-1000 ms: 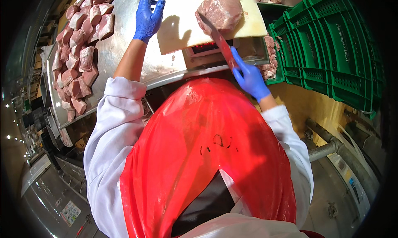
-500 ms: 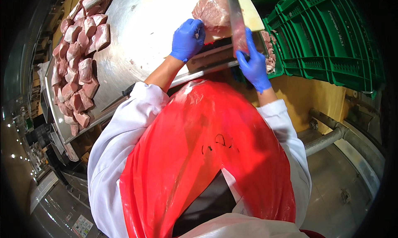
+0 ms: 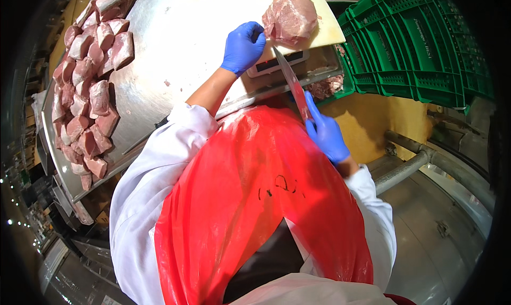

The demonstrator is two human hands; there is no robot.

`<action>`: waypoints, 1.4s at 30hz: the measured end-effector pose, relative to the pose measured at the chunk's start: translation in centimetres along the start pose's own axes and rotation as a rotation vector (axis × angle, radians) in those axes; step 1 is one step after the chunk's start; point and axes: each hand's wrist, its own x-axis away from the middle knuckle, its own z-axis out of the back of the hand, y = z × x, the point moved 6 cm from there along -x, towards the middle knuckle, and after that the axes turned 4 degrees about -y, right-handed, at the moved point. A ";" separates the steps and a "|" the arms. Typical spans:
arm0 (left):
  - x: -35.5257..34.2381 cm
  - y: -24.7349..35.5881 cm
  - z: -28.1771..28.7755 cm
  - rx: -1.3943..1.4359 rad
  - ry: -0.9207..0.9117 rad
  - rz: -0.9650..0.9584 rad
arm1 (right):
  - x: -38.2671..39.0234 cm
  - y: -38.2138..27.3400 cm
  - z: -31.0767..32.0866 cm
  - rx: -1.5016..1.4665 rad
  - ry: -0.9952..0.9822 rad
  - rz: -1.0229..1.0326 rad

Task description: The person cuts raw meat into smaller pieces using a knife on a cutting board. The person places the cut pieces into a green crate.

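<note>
A pale pink piece of raw meat [image 3: 291, 17] lies on a white cutting board [image 3: 331, 34] in front of me. My left hand [image 3: 244, 49], in a blue glove, is closed with its fingertips pinched at the meat's left edge. Lower and to the right, my blue-gloved right hand [image 3: 327, 134] is wrapped round a long knife [image 3: 289, 73], its handle hidden in my palm. The blade slants up and left, its tip by the meat's near edge. Red shows along the lower part of the blade.
Many cut meat pieces [image 3: 85, 113] are heaped on the left of the metal table [image 3: 128, 92]. A device with a dark display [image 3: 274, 64] sits under the board's near edge. Meat trimmings [image 3: 326, 87] lie at the right, beside a tilted green crate [image 3: 407, 44]. A metal pipe [image 3: 402, 172] runs at the lower right.
My right hand has drawn the knife down towards me, off the meat's right side, and its blade now tilts left. My left hand stays at the meat. The view has shifted slightly.
</note>
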 end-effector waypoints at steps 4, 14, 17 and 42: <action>-0.6 -1.7 1.1 0.091 -0.065 0.042 | 0.9 -0.4 1.2 -0.164 0.142 0.059; -1.6 -2.0 0.4 0.220 -0.162 -0.022 | -16.6 -6.7 3.6 0.166 0.449 -0.001; -1.4 -3.3 1.4 0.207 -0.140 -0.014 | -12.2 -7.7 0.8 0.249 0.330 -0.069; -1.7 -6.2 3.4 0.471 -0.119 0.191 | -9.0 -11.7 0.3 0.569 0.099 -0.187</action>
